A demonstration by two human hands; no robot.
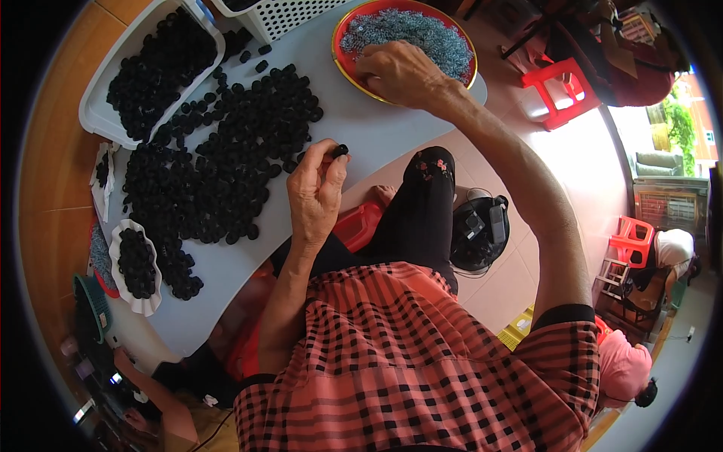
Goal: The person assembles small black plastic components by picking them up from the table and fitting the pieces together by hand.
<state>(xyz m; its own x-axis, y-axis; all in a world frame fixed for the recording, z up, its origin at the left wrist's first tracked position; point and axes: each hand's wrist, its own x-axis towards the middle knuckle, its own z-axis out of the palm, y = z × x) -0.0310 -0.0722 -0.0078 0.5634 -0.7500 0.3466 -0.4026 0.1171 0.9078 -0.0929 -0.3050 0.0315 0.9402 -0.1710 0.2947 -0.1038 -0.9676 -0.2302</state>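
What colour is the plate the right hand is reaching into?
Red with a yellow rim: the plate of small grey metal parts, under the right hand, head view.

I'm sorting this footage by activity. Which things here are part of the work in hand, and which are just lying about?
In use:
left hand pinching a small black ring
right hand in the red dish of grey metal bits
heap of black rings

Lying about:
white tray
red stool
black bucket
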